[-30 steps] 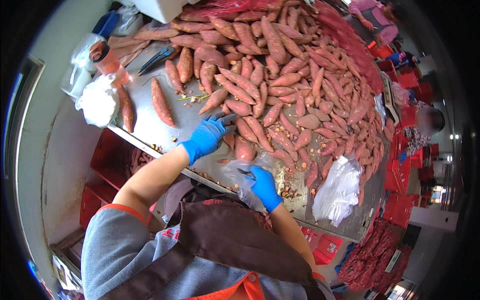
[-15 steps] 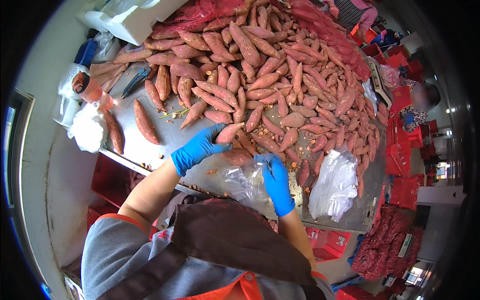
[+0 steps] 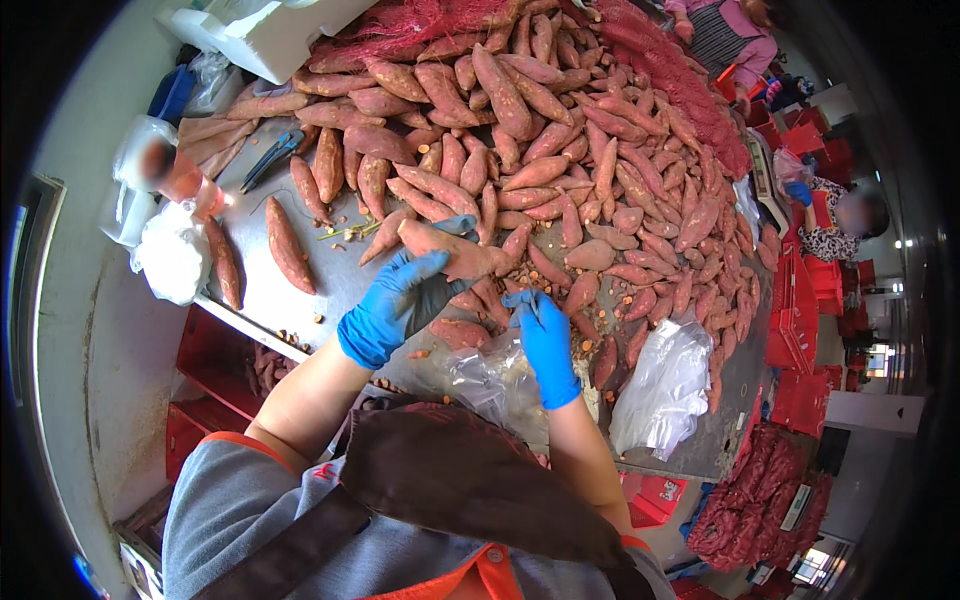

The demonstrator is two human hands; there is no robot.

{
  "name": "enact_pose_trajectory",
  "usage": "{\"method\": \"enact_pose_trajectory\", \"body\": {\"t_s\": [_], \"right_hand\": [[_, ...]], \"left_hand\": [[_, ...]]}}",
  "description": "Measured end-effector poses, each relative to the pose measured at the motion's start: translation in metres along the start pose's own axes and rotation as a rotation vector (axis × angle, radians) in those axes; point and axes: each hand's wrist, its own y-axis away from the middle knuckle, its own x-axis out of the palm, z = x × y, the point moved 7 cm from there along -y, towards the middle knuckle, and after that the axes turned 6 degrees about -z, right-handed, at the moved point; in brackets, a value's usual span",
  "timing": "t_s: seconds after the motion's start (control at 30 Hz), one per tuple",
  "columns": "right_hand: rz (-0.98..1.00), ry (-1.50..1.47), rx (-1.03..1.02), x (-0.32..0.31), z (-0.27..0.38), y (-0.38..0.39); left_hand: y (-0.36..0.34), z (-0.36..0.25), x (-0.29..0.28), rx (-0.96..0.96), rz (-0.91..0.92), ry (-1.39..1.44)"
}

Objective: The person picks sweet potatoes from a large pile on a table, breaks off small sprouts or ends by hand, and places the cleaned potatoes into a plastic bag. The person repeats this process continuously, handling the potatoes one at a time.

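Left hand [image 3: 395, 300], blue-gloved, has its grip closed around one sweet potato [image 3: 455, 252] raised just above the counter [image 3: 320, 285] near its front edge. Right hand [image 3: 545, 335] pinches the clear plastic bag [image 3: 495, 380] at that edge, beside the sweet potato pile [image 3: 560, 130].

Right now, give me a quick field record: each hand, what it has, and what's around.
left hand: blue glove, gripping a long sweet potato
right hand: blue glove, at the mouth of a clear plastic bag
table: metal, heaped with a sweet potato pile
near right: stack of clear bags
far left: cutters
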Motion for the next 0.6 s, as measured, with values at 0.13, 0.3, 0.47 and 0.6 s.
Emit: {"method": "enact_pose_trajectory", "body": {"t_s": [0.13, 0.3, 0.47, 0.6], "right_hand": [[-0.121, 0.107, -0.251, 0.002, 0.036, 0.012], [-0.233, 0.282, -0.367, 0.009, 0.049, 0.011], [-0.136, 0.095, -0.153, 0.025, -0.036, -0.024], [-0.264, -0.223, 0.171, -0.009, -0.039, -0.064]], "left_hand": [[-0.004, 0.023, -0.029, -0.090, -0.037, 0.348], [0.000, 0.046, -0.041, -0.116, -0.088, 0.452], [0.013, 0.036, -0.010, -0.167, -0.037, 0.561], [0.008, -0.007, -0.023, 0.079, -0.076, 0.298]]}}
